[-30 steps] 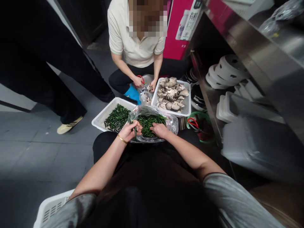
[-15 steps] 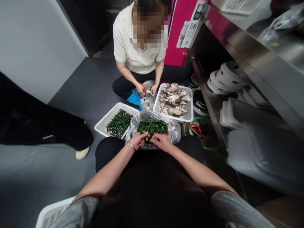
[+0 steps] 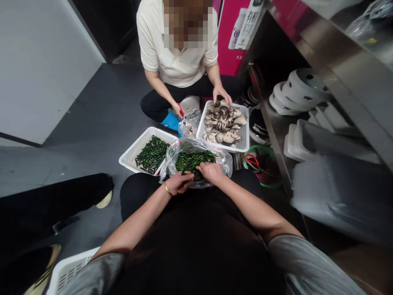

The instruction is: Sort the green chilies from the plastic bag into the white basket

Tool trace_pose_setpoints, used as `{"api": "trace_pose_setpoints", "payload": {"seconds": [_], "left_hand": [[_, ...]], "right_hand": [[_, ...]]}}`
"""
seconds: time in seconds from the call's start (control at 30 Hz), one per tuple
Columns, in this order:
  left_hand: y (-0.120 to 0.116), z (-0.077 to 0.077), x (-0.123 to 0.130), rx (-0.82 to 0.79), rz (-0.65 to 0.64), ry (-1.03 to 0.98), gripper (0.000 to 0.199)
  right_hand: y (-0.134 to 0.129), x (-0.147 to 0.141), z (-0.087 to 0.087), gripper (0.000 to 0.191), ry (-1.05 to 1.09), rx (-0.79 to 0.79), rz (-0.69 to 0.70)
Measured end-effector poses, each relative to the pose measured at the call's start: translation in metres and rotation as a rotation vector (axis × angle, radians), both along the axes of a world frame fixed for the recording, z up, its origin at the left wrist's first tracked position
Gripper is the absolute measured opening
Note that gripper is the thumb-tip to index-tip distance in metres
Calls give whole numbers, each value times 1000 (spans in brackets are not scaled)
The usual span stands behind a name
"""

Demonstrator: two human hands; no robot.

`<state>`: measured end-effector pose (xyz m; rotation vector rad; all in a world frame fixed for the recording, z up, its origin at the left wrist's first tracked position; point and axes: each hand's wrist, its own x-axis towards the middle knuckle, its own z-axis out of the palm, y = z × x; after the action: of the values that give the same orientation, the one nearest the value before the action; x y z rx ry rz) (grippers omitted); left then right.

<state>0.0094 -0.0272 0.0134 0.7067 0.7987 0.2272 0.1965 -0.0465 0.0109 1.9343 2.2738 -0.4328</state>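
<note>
A clear plastic bag full of long green vegetables lies open between my knees. My left hand, with a gold bracelet at the wrist, is closed around some green pieces at the bag's near left edge. At the bag's near right side my right hand has its fingers pinched together over the greens; whatever is between the fingertips is too small to make out. Just left of the bag, a white basket holds a heap of cut green pieces.
Opposite sits a person, one hand at a white basket of mushrooms, the other holding red-handled scissors. A green-rimmed bin and metal shelving stand right. Another person's legs are left.
My hands have moved slightly apart. The person opposite has moved one hand onto the mushrooms in the basket. The legs at the left have shifted, and a second shoe shows.
</note>
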Motion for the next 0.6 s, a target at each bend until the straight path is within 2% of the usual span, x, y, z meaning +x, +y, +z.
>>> {"api": "trace_pose_setpoints", "payload": {"seconds": [0.13,0.2,0.27,0.37,0.47,0.53,0.6], "left_hand": [[16,1,-13,-61,221,-100,25],[24,1,-20,-80,285,-128,20],[28,1,-23,-70,318,-111,17],[28,1,-18,18,353,-19,19],[28,-1,-1,232,382,155,27],[30,-3,13,339,352,223,32],[32,-6,24,367,303,227,34]], "right_hand": [[17,6,-7,34,-129,-27,98],[28,2,-12,32,-112,-45,153],[38,-1,-16,26,-65,-46,151],[48,3,-17,19,138,51,10],[49,12,-11,13,505,127,-143],[46,13,-5,14,707,122,-177],[40,11,-1,17,761,156,-166]]}}
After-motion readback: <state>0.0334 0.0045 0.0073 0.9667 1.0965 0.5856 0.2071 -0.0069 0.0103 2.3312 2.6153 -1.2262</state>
